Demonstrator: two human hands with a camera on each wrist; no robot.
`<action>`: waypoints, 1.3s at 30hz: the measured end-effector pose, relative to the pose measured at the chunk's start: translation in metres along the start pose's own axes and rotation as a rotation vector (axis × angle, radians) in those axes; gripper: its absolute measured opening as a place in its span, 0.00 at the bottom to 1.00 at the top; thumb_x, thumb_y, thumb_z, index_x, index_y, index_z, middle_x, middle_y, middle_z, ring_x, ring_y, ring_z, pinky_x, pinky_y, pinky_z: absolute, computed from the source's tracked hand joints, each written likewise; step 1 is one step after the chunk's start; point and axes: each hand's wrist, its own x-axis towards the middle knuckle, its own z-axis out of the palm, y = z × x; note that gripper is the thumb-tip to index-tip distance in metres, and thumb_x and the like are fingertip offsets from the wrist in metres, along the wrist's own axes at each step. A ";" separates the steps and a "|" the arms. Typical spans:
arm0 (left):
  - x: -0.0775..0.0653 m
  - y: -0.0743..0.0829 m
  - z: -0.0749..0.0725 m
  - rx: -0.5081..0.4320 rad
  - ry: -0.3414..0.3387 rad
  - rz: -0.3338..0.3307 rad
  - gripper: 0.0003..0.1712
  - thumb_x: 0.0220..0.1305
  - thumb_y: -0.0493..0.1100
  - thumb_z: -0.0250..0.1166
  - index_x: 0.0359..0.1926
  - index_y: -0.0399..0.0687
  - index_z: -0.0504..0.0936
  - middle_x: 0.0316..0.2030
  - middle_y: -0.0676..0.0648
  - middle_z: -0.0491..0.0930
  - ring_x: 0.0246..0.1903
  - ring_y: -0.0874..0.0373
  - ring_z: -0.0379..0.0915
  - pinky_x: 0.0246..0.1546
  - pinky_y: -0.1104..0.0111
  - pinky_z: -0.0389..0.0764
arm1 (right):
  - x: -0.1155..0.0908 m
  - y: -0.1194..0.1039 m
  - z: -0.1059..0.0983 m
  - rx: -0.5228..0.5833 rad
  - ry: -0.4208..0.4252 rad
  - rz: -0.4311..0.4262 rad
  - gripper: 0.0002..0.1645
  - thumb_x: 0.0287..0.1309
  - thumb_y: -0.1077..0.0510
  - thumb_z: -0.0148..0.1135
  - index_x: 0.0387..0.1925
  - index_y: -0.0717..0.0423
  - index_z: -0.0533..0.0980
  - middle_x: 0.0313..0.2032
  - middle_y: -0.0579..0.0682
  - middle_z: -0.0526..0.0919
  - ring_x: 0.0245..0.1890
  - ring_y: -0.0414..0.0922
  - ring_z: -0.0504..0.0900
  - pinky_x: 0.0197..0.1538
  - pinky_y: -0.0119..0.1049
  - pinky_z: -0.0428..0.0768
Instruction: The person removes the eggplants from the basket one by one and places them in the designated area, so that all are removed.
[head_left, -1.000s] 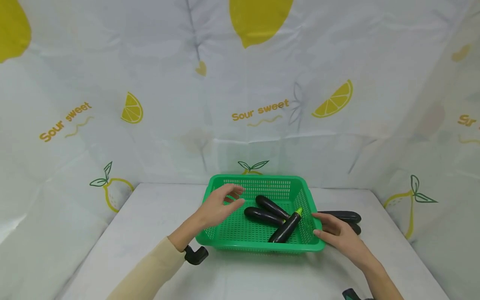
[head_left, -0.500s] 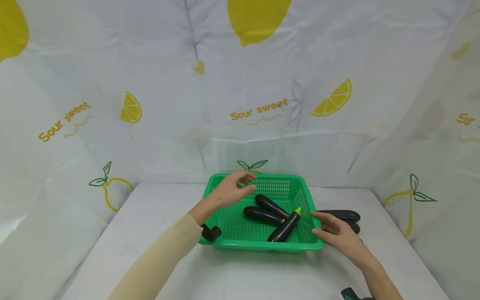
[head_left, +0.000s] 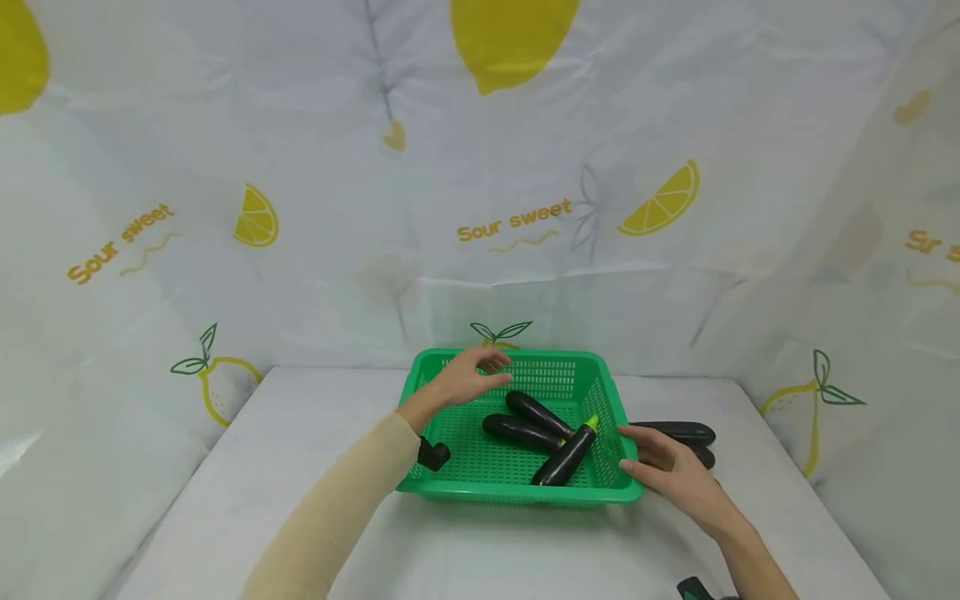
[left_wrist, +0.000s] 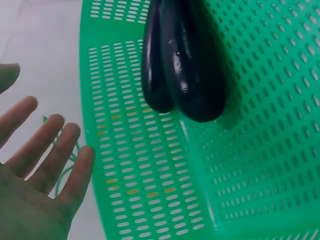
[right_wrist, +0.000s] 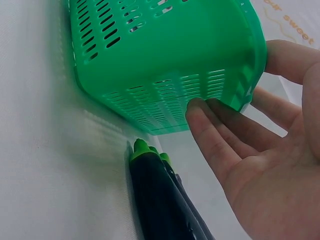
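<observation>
A green plastic basket [head_left: 517, 493] with slotted walls stands on the white table. Three dark eggplants lie inside; the front eggplant [head_left: 566, 457] has its green end toward the right wall. My left hand [head_left: 468, 375] is held over the basket's back left part, fingers spread and holding nothing. In the left wrist view, this hand [left_wrist: 45, 185] appears beside the rim. My right hand [head_left: 671, 475] grips the basket's right rim. From the right wrist, the hand [right_wrist: 265, 145] has its thumb at the rim and other fingers against the outer wall.
More eggplants [head_left: 678, 432] lie on the table just right of the basket, behind my right hand; their green ends show in the right wrist view. A white lemon-print sheet [head_left: 337, 208] hangs behind and around the table [head_left: 480, 554].
My left hand has moved back and to the right over the basket, then nearly stopped. The right hand keeps its place at the right rim. The eggplants have not moved.
</observation>
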 end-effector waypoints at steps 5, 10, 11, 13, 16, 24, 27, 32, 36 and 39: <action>0.004 -0.014 0.006 -0.019 -0.043 -0.051 0.25 0.73 0.54 0.63 0.63 0.46 0.79 0.57 0.44 0.79 0.58 0.48 0.74 0.53 0.54 0.77 | 0.001 0.002 0.000 -0.004 0.004 0.007 0.37 0.68 0.50 0.67 0.73 0.56 0.66 0.65 0.63 0.73 0.63 0.60 0.75 0.50 0.33 0.80; 0.004 -0.025 0.014 -0.046 -0.084 -0.092 0.25 0.71 0.54 0.64 0.63 0.47 0.79 0.56 0.46 0.78 0.57 0.48 0.74 0.53 0.53 0.77 | 0.002 0.001 -0.001 -0.020 0.006 -0.009 0.37 0.68 0.50 0.66 0.72 0.57 0.66 0.64 0.63 0.74 0.62 0.59 0.76 0.50 0.34 0.80; 0.004 -0.027 0.016 -0.052 -0.095 -0.101 0.25 0.71 0.54 0.64 0.63 0.47 0.79 0.56 0.46 0.78 0.57 0.48 0.74 0.54 0.53 0.77 | 0.002 0.001 -0.001 -0.017 0.006 -0.008 0.37 0.68 0.50 0.66 0.72 0.57 0.67 0.64 0.63 0.74 0.61 0.59 0.76 0.50 0.34 0.80; 0.003 -0.031 0.020 -0.061 -0.112 -0.113 0.24 0.71 0.54 0.64 0.62 0.48 0.80 0.56 0.46 0.78 0.57 0.48 0.74 0.55 0.52 0.76 | 0.002 0.001 -0.001 -0.017 0.004 -0.010 0.37 0.68 0.50 0.66 0.72 0.57 0.66 0.64 0.64 0.74 0.61 0.58 0.77 0.50 0.34 0.80; 0.004 -0.036 0.024 -0.071 -0.137 -0.125 0.23 0.70 0.54 0.64 0.61 0.50 0.80 0.56 0.46 0.78 0.58 0.48 0.74 0.55 0.52 0.76 | 0.002 0.002 0.000 -0.014 0.009 -0.003 0.37 0.67 0.50 0.67 0.72 0.57 0.67 0.63 0.63 0.75 0.61 0.58 0.77 0.49 0.34 0.80; 0.008 -0.040 0.030 -0.062 -0.176 -0.161 0.22 0.69 0.53 0.66 0.61 0.53 0.80 0.57 0.45 0.77 0.58 0.47 0.73 0.55 0.50 0.76 | 0.002 0.003 -0.001 -0.003 0.008 -0.011 0.36 0.68 0.51 0.67 0.72 0.57 0.67 0.64 0.63 0.75 0.60 0.56 0.78 0.50 0.34 0.80; 0.009 -0.040 0.032 -0.050 -0.206 -0.167 0.21 0.69 0.52 0.67 0.60 0.52 0.80 0.58 0.45 0.76 0.58 0.47 0.72 0.55 0.50 0.76 | 0.001 0.002 -0.001 0.005 0.006 -0.012 0.36 0.68 0.51 0.67 0.72 0.57 0.67 0.63 0.63 0.75 0.60 0.55 0.78 0.50 0.34 0.80; 0.009 -0.040 0.035 -0.038 -0.258 -0.170 0.21 0.68 0.49 0.69 0.59 0.49 0.81 0.58 0.43 0.77 0.58 0.45 0.72 0.54 0.50 0.76 | 0.002 0.002 -0.001 0.021 -0.005 -0.010 0.37 0.68 0.52 0.66 0.73 0.59 0.65 0.65 0.64 0.73 0.60 0.56 0.77 0.49 0.34 0.80; 0.009 -0.040 0.036 -0.022 -0.282 -0.186 0.21 0.66 0.48 0.71 0.58 0.50 0.82 0.57 0.45 0.77 0.58 0.46 0.73 0.54 0.50 0.76 | 0.003 0.004 0.000 0.038 -0.005 0.006 0.37 0.68 0.52 0.66 0.72 0.58 0.66 0.65 0.64 0.72 0.59 0.53 0.78 0.49 0.35 0.81; 0.010 -0.040 0.037 -0.016 -0.289 -0.187 0.21 0.64 0.47 0.72 0.57 0.50 0.82 0.56 0.45 0.77 0.57 0.45 0.73 0.54 0.49 0.76 | 0.003 0.004 0.000 0.040 0.002 0.008 0.37 0.67 0.52 0.67 0.72 0.58 0.66 0.65 0.63 0.73 0.58 0.52 0.79 0.49 0.35 0.81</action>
